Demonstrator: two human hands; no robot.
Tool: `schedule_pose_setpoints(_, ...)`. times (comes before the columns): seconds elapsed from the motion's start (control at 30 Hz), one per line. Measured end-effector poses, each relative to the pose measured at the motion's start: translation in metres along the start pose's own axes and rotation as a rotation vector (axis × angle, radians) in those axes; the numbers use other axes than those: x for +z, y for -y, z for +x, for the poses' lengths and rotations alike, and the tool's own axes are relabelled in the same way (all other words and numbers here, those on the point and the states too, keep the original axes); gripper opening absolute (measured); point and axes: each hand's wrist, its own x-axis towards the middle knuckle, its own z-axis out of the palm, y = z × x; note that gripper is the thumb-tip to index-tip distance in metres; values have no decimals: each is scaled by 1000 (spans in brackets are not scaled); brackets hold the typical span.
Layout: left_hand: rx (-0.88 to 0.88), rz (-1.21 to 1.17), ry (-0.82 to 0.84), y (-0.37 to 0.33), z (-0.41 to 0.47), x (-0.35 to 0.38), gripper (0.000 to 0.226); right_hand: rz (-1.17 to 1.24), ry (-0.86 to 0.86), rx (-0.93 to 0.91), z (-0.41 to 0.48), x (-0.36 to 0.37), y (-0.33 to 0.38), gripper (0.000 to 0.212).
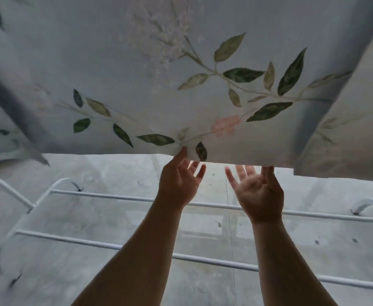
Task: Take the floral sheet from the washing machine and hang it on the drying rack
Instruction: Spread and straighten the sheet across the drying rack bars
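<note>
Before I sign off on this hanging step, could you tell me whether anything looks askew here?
Yes, the sheet lies unevenly. On the right, a folded part hangs lower than the edge that the left hand seems to pinch and the right hand touches. A deep crease runs down the left side. The near bars of the rack are bare.

The sheet (137, 74), pale with green leaves and a pink flower, fills the far half of the view, its near edge running left to right. The left hand (180, 182) pinches that edge by the thumb, puckering the cloth, with the other fingers spread. The right hand (259, 193) is palm up, straight fingers reaching the edge. White rack (119, 197) rails cross beneath both forearms, over a grey floor (70, 272).
</note>
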Motion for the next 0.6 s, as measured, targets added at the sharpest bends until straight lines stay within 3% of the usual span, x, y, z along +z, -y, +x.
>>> schedule_pose_setpoints(0.1, 66, -76, -65, -47, -3, -25, 48, -78, 117, 83, 9, 24, -35, 77)
schedule_pose_setpoints(0.2, 117, -121, -74, -82, -3, -41, 42, -76, 41, 113, 18, 46, -63, 83)
schedule_pose_setpoints(0.33, 154, -205, -97, -116, 2, -69, 41, -66, -151, 93, 21, 64, -85, 45)
schedule_pose_setpoints(0.47, 211, -242, -25, -141, 14, -108, 27, -67, -356, -42, 22, 64, -77, 27)
schedule_pose_setpoints(0.6, 289, -286, 118, -169, 25, -124, 43, -81, -366, -126, 25, 67, -75, 24)
